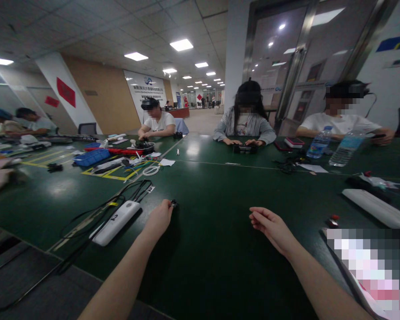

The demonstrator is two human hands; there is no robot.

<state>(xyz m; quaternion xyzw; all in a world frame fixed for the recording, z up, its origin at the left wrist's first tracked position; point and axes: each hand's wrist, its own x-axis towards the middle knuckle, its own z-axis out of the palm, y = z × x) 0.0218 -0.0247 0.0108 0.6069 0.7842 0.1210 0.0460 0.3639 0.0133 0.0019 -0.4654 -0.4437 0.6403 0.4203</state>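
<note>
Head: bottles (319, 143) beyond right fingers (260, 218)

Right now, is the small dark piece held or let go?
Held: the small dark piece pokes out from the closed grip of the left hand. Cannot tell whether it also touches the table.

A ceiling (86, 26) of pale tiles carries rows of square lights (182, 45) running toward the back. On the left, a white pillar (50, 73) bearing a red diamond (66, 92) stands beside a tan wall (96, 98); next comes a white sign (155, 91). Glass doors (276, 58) with metal frames rise on the right. Pale floor (202, 122) stretches behind the long green table (216, 253), and a dark chair (87, 129) stands at its far left.
</note>
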